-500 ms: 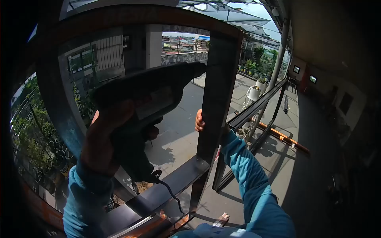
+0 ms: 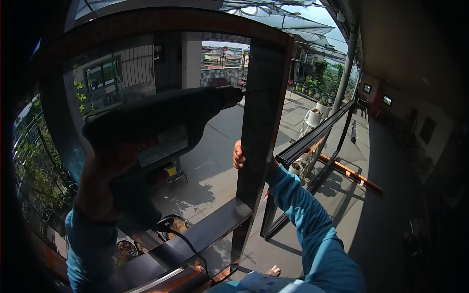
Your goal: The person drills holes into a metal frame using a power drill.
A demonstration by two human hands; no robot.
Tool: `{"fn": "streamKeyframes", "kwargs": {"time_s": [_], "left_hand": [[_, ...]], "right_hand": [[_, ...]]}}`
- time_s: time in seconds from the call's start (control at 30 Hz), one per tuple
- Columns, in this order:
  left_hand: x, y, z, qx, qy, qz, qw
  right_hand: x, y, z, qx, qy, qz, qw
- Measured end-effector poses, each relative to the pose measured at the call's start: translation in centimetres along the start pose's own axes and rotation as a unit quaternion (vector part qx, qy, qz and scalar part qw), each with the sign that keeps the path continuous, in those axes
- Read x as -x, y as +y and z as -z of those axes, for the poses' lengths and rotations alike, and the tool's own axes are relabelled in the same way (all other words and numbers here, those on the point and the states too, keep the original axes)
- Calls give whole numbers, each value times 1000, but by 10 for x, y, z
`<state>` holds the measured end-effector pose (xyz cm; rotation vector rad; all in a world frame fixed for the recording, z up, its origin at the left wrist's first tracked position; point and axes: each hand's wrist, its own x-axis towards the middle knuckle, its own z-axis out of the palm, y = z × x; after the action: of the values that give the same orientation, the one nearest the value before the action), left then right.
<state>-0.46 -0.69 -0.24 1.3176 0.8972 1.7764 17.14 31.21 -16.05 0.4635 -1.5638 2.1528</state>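
Note:
A dark power drill (image 2: 161,122) lies across the left half of the view, its tip pointing right at a dark metal upright (image 2: 264,117). My left hand (image 2: 110,171) is wrapped round the drill's handle, deep in shadow. The cord runs down from the handle over a lower crossbar (image 2: 210,227). My right hand (image 2: 238,155) grips the upright below the drill tip, its fingers curled round the left edge. Whether the tip touches the upright is hard to tell.
Another dark metal frame (image 2: 312,136) leans at the right, near an orange-brown bar (image 2: 351,173) on the floor. White planters (image 2: 313,117) stand by a grey post (image 2: 348,68). Green plants (image 2: 41,166) line a railing at the left. Flowerpots (image 2: 177,227) sit below the crossbar.
The drill and my left hand have shifted left and slightly down in view. The upright and my right hand also appear a little further left, with the grip kept.

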Motion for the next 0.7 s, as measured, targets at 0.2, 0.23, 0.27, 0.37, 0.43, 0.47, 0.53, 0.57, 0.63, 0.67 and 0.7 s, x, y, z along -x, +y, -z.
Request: {"fn": "streamKeyframes", "kwargs": {"time_s": [0.2, 0.23, 0.27, 0.37, 0.43, 0.47, 0.53, 0.57, 0.63, 0.67, 0.7], "left_hand": [[24, 6, 16, 24, 45, -19, 999], [26, 7, 21, 23, 48, -19, 998], [28, 8, 28, 22, 21, -17, 999], [29, 10, 37, 20, -3, -11, 1000], [26, 8, 39, 22, -4, -9, 1000], [26, 5, 39, 14, 19, -12, 1000], [24, 3, 38, 9, 40, -13, 999], [21, 4, 38, 12, 27, -4, 1000], [18, 5, 39, 18, 13, 4, 1000], [18, 5, 40, 21, 20, 16, 999], [18, 6, 40, 24, 26, 28, 999]], "right_hand": [[-10, 6, -20, 25, -11, -8, 1000], [-9, 9, -23, 9, -8, -7, 1000], [-9, 10, -25, -5, -5, -9, 1000], [-9, 8, -33, -2, 3, -14, 1000], [-10, 6, -30, 12, 7, -20, 1000], [-9, 6, -29, 23, 15, -26, 999], [-9, 6, -26, 13, 8, -30, 999], [-9, 6, -24, 1, -2, -36, 999], [-9, 1, -26, 8, -2, -37, 999], [-8, -2, -30, 14, -4, -38, 999], [-6, -4, -33, 16, 1, -38, 999]]}}
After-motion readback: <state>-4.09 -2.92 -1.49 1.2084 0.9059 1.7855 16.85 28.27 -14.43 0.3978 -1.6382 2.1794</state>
